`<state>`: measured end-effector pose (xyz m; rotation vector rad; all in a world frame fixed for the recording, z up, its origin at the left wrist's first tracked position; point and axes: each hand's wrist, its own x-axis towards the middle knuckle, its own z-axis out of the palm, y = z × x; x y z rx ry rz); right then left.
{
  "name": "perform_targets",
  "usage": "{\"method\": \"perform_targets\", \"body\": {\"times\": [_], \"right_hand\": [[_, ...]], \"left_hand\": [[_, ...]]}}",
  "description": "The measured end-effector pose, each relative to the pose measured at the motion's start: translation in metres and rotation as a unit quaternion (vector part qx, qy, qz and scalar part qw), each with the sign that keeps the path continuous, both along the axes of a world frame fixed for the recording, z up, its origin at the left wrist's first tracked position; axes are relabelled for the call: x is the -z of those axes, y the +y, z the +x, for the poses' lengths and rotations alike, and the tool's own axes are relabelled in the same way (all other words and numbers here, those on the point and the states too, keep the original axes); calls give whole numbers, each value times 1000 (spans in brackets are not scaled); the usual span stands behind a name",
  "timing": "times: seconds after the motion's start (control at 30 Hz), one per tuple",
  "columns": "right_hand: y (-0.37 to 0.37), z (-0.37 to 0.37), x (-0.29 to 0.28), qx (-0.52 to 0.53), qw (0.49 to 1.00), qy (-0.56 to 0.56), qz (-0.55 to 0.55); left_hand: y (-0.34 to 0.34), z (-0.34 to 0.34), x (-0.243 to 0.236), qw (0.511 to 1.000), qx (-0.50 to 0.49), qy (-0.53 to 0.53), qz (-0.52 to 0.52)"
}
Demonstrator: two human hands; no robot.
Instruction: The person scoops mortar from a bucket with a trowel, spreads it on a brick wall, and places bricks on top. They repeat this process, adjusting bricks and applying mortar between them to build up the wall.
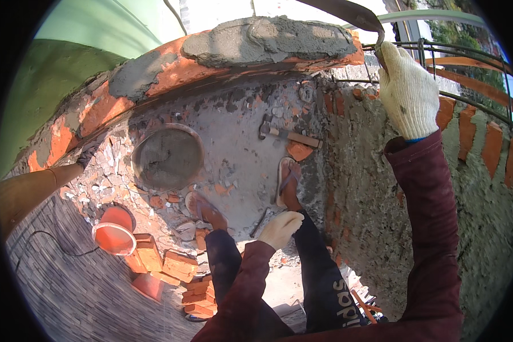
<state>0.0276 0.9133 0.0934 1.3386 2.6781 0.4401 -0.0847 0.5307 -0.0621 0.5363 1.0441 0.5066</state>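
My right hand [407, 94], in a cream knit glove, is raised at the upper right and gripped round the handle of a trowel [353, 12]. The trowel's dark blade extends left over the end of a low brick wall [168, 73]. Grey wet mortar [268, 41] lies in a thick, uneven layer along the wall's top. My left hand [280, 229], gloved the same way, hangs low in front of my legs. Its fingers are curled together, and nothing shows in them.
A round basin of mortar [168, 157] stands on the rubble-strewn floor, left of a hammer [289, 135]. An orange bucket [114, 238] and stacked bricks [179, 265] are at lower left. Steel bars [467, 51] edge the right-hand wall. Another person's bare limb [37, 185] enters from the left.
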Motion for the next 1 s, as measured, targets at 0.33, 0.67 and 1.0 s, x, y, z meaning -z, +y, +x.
{"method": "perform_targets", "body": {"times": [0.33, 0.67, 1.0], "right_hand": [[62, -62, 42, -93, 980, -173, -31], [-63, -56, 19, 64, 926, 251, -273], [-128, -33, 255, 439, 321, 762, -352]], "left_hand": [[-17, 3, 2, 999, -30, -10, 29], [-27, 5, 7, 999, -30, -4, 29], [-48, 5, -4, 984, 170, 13, 54]]}}
